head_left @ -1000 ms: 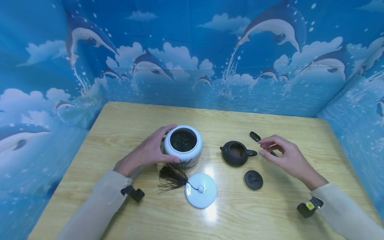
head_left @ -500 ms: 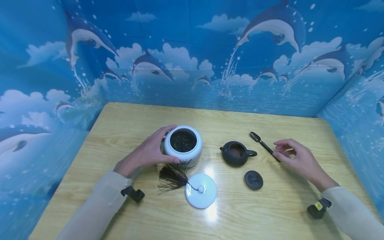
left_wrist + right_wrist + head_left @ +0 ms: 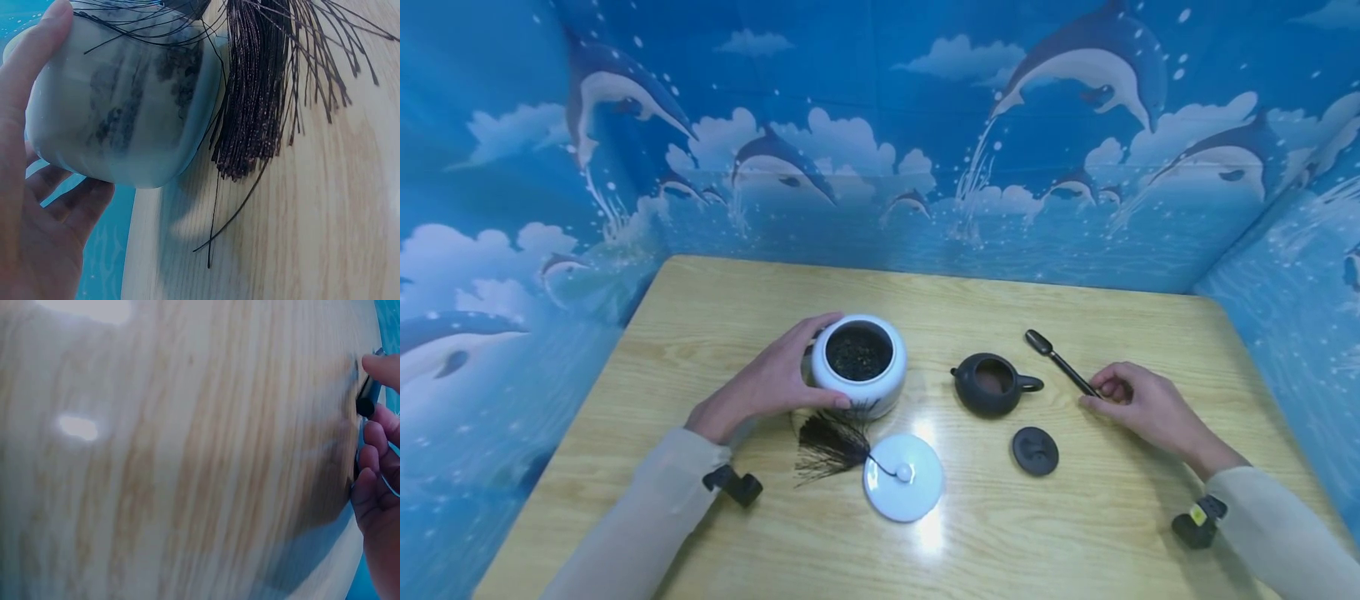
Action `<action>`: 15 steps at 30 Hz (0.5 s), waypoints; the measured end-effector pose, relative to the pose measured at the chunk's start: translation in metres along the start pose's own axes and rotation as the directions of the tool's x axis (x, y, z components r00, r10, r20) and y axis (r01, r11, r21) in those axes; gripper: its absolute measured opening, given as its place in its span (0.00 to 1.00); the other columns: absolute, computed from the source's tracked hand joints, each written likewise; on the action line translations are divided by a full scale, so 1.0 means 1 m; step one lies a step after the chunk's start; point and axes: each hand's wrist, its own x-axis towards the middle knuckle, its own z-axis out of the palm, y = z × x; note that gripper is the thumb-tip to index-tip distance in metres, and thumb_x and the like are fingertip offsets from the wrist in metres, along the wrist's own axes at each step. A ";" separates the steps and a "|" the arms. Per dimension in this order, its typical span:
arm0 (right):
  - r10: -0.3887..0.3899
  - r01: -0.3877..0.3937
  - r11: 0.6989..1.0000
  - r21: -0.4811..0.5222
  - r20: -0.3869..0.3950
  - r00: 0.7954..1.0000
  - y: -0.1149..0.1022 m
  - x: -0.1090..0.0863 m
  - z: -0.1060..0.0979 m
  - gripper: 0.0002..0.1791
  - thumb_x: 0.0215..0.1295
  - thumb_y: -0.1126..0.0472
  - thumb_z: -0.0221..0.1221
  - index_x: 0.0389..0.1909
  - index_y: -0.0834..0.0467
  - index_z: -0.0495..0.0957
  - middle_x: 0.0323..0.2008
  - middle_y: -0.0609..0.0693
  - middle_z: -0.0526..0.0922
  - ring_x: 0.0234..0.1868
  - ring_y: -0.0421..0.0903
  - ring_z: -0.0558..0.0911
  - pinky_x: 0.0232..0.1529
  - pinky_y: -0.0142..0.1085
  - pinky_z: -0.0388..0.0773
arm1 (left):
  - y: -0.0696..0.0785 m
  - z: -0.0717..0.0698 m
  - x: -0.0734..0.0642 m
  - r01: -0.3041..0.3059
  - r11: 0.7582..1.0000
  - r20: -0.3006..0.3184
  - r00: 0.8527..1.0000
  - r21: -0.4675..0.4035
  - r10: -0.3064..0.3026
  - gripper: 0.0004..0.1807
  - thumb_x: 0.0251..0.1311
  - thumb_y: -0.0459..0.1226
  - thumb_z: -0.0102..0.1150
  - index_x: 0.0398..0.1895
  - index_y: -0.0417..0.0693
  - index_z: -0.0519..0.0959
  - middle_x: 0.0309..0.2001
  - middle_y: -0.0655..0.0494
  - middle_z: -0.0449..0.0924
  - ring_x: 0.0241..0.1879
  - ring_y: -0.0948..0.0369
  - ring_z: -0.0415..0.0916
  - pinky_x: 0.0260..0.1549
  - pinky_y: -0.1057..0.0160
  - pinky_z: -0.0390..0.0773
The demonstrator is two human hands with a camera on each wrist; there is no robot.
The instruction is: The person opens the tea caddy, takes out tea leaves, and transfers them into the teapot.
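My left hand (image 3: 771,371) grips the side of a white ceramic jar (image 3: 887,385), thumb at the front and fingers behind. Dark tea leaves (image 3: 857,352) lie inside the lidless jar. Grey brushwork shows on the jar's side in the left wrist view, with a dark tassel (image 3: 256,87) beside it. At the right, my right hand (image 3: 1150,408) pinches the handle end of a black tea scoop (image 3: 1063,365) between thumb and fingers. The scoop's bowl points away, toward the back of the table. In the right wrist view the round handle end (image 3: 365,407) shows between thumb and fingers.
A small dark teapot (image 3: 988,396) without its lid stands between jar and scoop, handle toward the right. Its round lid (image 3: 1034,451) lies in front. The jar's white lid (image 3: 901,496), tied to the tassel, lies on the wooden table (image 3: 1000,533). A dolphin-print curtain (image 3: 850,217) encloses the table.
My right hand slid back along the scoop from near its bowl to the handle end, opening a little, and now pinches it there. The left hand and jar stay put.
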 end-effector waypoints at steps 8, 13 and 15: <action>-0.045 0.045 0.999 -0.017 -0.024 0.999 0.002 0.002 0.001 0.12 0.72 0.53 0.72 0.45 0.57 0.86 0.37 0.48 0.86 0.34 0.35 0.77 0.33 0.29 0.75 | 0.000 0.000 0.000 -0.003 1.000 -0.002 1.000 0.001 0.003 0.71 0.44 0.63 0.87 0.89 0.62 0.54 0.84 0.54 0.61 0.82 0.48 0.63 0.81 0.35 0.63; -0.030 0.030 1.000 0.007 -0.050 0.998 0.002 0.002 -0.001 0.12 0.75 0.53 0.70 0.48 0.58 0.86 0.39 0.50 0.87 0.36 0.32 0.78 0.34 0.28 0.76 | 0.000 0.000 0.000 0.000 1.000 -0.002 1.000 -0.004 0.000 0.71 0.44 0.63 0.87 0.89 0.62 0.54 0.84 0.53 0.61 0.82 0.48 0.62 0.82 0.35 0.63; -0.013 0.014 1.000 0.024 -0.062 0.998 0.002 0.002 -0.003 0.13 0.77 0.52 0.69 0.49 0.58 0.85 0.42 0.52 0.88 0.37 0.31 0.78 0.35 0.27 0.76 | -0.001 0.000 0.000 0.000 1.000 -0.002 1.000 -0.007 0.000 0.71 0.44 0.63 0.87 0.89 0.62 0.54 0.84 0.53 0.61 0.82 0.48 0.62 0.82 0.35 0.62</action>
